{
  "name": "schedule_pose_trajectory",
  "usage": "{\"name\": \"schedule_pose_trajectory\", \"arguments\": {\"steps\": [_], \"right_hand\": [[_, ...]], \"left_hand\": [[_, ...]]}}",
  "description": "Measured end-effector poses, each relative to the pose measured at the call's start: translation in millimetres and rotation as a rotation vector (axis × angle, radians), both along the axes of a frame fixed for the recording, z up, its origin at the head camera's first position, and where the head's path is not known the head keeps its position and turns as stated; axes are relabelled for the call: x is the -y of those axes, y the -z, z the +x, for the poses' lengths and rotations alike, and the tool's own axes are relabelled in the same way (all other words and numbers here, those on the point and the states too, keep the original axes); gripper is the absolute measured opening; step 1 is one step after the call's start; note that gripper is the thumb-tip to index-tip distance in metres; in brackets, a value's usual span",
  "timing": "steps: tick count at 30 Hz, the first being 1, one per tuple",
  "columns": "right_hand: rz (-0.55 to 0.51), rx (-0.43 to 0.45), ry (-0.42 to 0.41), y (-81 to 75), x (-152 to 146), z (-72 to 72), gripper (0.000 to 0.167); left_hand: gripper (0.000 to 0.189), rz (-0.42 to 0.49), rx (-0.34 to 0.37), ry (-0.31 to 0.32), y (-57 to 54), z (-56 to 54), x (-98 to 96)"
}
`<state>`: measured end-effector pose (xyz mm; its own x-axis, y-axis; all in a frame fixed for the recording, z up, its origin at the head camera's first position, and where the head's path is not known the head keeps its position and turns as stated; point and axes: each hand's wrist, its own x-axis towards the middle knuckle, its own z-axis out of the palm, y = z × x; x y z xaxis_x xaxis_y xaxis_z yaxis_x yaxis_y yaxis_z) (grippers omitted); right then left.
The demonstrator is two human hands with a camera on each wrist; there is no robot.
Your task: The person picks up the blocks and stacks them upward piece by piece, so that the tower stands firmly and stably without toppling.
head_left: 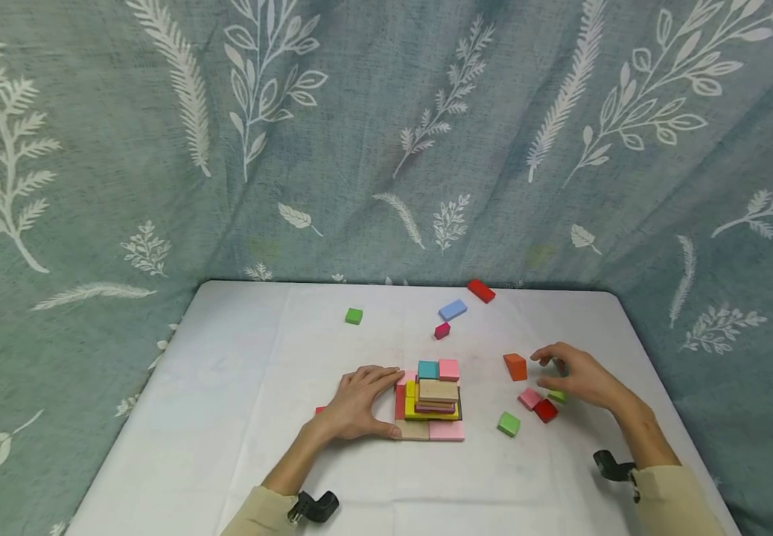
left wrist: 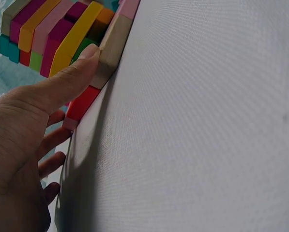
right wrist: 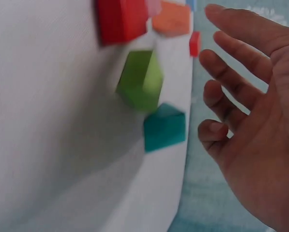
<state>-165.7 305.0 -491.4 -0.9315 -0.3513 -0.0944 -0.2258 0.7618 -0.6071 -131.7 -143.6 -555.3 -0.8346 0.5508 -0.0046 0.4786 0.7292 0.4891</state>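
Observation:
A stack of coloured flat blocks (head_left: 435,398) stands in the middle of the white table (head_left: 239,387). My left hand (head_left: 360,402) lies flat against the stack's left side. Its thumb (left wrist: 69,77) presses the tan bottom block (left wrist: 110,46), and its fingers touch the red block (left wrist: 83,101). My right hand (head_left: 567,374) hovers with spread fingers and holds nothing. It is over a light green block (right wrist: 142,79) and a teal block (right wrist: 164,126), seen past the right hand (right wrist: 221,96) in the right wrist view.
Loose blocks lie near the right hand: orange (head_left: 515,366), pink (head_left: 529,398), red (head_left: 546,410) and green (head_left: 509,423). Farther back lie a green (head_left: 354,316), a blue (head_left: 453,310), a magenta (head_left: 442,330) and a red block (head_left: 481,290). A leaf-patterned curtain (head_left: 386,134) surrounds the table.

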Motion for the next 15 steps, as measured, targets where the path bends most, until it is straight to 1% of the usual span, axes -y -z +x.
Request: {"name": "schedule_pose_trajectory", "arguments": {"steps": [3,8,12,15], "right_hand": [[0.003,0.042,0.012,5.2,-11,2.6,0.044],[-0.045,0.101,0.008,5.0,-28,9.6,0.044],[-0.055,0.187,0.006,7.3,-38,13.1,0.047],[-0.068,0.239,-0.021,11.2,-42,13.2,0.051]], "left_hand": [[0.105,0.000,0.001,0.002,-0.3,-0.1,-0.8],[0.105,0.002,-0.005,0.002,-2.5,0.5,-1.0],[0.105,0.009,-0.011,0.003,-3.3,0.6,-1.0],[0.104,0.007,-0.007,0.002,-2.8,0.8,-0.8]]}}
